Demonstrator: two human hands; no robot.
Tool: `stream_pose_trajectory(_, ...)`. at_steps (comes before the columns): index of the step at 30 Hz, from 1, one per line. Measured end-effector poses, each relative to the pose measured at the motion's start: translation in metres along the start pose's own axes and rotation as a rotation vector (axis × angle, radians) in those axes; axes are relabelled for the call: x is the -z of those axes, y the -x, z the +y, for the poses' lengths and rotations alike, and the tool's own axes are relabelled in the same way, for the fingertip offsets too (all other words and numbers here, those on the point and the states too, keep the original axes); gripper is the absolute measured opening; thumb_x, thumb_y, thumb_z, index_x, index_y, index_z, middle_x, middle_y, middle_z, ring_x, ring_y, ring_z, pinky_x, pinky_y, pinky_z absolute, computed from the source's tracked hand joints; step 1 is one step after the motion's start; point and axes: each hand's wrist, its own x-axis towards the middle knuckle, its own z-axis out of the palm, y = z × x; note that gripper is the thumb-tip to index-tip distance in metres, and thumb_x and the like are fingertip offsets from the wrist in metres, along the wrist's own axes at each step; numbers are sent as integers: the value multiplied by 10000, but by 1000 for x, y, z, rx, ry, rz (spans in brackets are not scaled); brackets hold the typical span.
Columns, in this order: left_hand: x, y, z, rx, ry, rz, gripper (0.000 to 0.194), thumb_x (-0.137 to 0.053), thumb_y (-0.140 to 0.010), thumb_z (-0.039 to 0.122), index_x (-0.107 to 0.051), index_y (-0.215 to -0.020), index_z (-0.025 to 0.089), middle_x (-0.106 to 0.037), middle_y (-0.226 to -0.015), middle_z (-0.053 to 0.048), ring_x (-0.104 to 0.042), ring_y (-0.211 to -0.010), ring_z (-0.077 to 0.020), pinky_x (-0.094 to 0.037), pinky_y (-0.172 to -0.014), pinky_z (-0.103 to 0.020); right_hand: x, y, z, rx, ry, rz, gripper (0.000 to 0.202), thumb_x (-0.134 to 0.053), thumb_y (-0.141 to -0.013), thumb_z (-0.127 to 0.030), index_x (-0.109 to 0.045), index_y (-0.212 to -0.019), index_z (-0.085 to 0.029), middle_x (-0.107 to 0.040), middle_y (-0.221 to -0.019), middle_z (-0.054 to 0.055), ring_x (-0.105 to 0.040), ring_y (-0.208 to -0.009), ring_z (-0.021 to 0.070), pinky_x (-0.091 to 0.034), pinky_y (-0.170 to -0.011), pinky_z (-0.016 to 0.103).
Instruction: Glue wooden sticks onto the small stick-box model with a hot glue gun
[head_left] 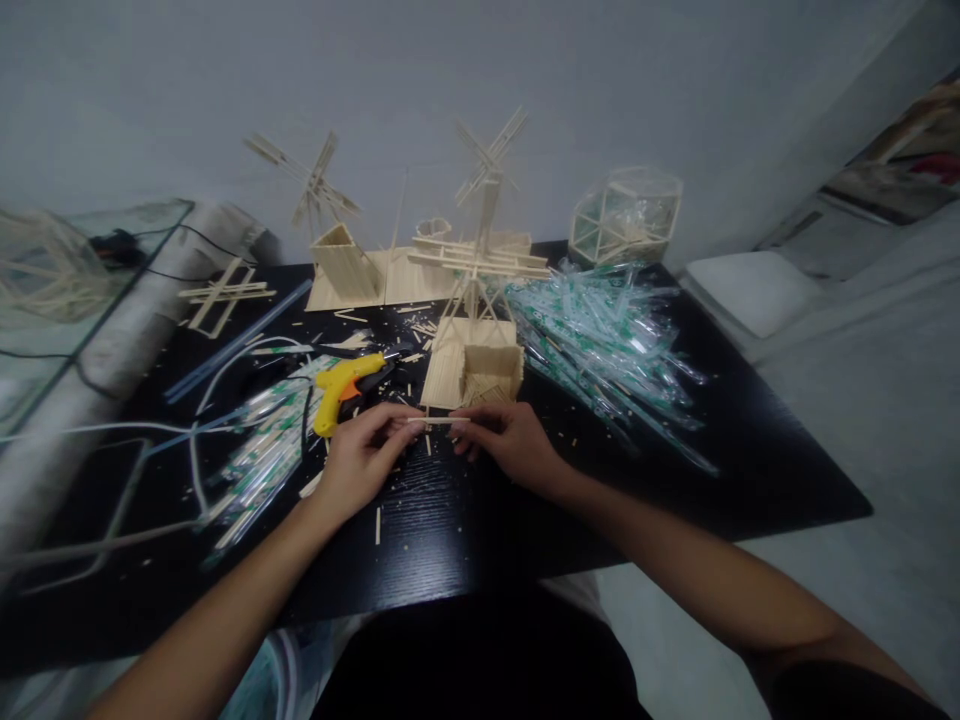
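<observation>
A short thin wooden stick point(439, 421) spans the gap between my two hands, roughly level. My left hand point(369, 450) pinches its left end, and my right hand point(506, 437) pinches its right end. Just beyond them stands a wooden windmill model, with a flat base point(448, 362) and a small open box point(491, 372) at its front. A yellow glue gun point(341, 388) lies beside my left hand, its nozzle pointing right. Small stick scraps lie around the hands.
Plastic-wrapped sticks point(274, 440) lie on the left, and a larger pile of wrappers point(615, 340) is on the right of the black table point(720, 500). More windmill models point(345, 262) and a clear faceted case point(628, 215) stand at the back. White cables point(199, 460) loop across the left.
</observation>
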Motion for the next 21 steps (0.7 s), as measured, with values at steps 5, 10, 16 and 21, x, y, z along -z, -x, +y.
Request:
stream_pose_trajectory(5,1,-1,0,22,-27,-16,206,-630,-959,375,-723,-983,193,-690,-768,11,-623,-653,-113,-485,-610,-218,1,-1,-2,-17,-61,-16,321,-809,-788,-406,-781,-953,-132,-734,-693,31,-675,-598,134,-554,-560,244)
stream_pose_trajectory(10,1,-1,0,24,-43,-2,207,-625,-958,374,-720,-984,192,-704,-790,5,-633,-666,-117,-490,-619,-219,1,-2,-4,-27,-100,-41,302,-828,-766,-373,-775,-950,-140,-724,-696,21,-681,-623,138,-550,-566,243)
stream_pose_trajectory(16,4,-3,5,52,5,34,192,-643,-943,357,-721,-981,186,-707,-791,3,-622,-629,-108,-498,-588,-210,2,-2,-5,0,-147,-23,280,-835,-754,-323,-775,-965,-148,-733,-708,15,-677,-620,127,-543,-552,230)
stream_pose_trajectory(21,6,-5,6,50,76,60,173,-681,-915,329,-732,-996,185,-704,-795,2,-632,-614,-104,-523,-577,-203,3,-3,-7,1,-176,-7,272,-845,-747,-314,-770,-952,-153,-743,-738,19,-690,-638,137,-549,-557,239)
